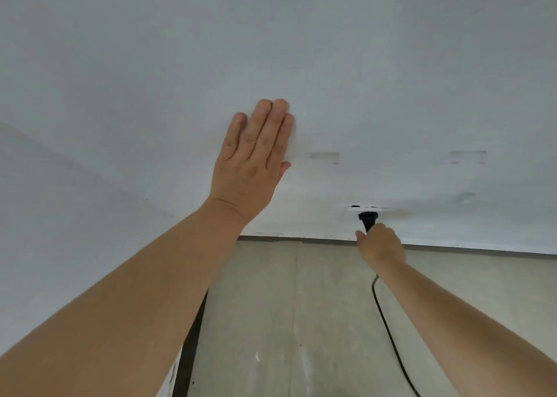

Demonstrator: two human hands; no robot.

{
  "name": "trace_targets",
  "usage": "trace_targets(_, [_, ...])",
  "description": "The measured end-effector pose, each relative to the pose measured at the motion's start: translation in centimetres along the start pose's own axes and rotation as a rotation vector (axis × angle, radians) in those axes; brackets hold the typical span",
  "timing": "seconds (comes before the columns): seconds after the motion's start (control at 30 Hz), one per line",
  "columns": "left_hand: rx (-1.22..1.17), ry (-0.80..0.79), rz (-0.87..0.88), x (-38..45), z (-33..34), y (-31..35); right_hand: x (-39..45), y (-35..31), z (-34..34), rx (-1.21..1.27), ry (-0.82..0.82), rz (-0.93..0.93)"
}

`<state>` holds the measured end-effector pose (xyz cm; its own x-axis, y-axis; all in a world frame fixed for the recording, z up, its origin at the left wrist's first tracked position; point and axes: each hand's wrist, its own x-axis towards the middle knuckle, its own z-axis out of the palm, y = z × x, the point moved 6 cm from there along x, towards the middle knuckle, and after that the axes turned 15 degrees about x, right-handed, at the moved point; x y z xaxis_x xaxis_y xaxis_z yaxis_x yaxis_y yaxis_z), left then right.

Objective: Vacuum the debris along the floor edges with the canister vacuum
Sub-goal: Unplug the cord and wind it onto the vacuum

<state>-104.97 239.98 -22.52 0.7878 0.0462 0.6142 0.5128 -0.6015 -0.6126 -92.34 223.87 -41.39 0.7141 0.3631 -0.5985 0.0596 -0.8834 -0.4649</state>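
Observation:
My left hand [253, 158] lies flat against the white wall [301, 50], fingers straight and together, holding nothing. Low on the wall sits a white socket plate [382, 208]. A black plug [366, 219] is at the socket, and my right hand [381, 244] is closed around its lower end. The black power cord [388, 330] runs from that hand down across the floor toward the bottom edge. The canister vacuum itself is out of view.
The grey concrete floor [301, 321] meets the wall at a thin edge line [301, 238]. A dark gap [193, 345] runs along the floor by the left wall. Faint patched rectangles mark the wall at right.

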Motion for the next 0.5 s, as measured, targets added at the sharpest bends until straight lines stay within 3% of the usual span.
trace_targets(0.27, [-0.068, 0.07, -0.084, -1.3, 1.6, 1.7, 1.4, 1.1, 0.5, -0.274, 0.116, -0.117])
trace_targets(0.5, [-0.107, 0.061, -0.121, -1.5, 1.3, 2.4, 1.0, 1.0, 0.6, -0.281, 0.169, -0.136])
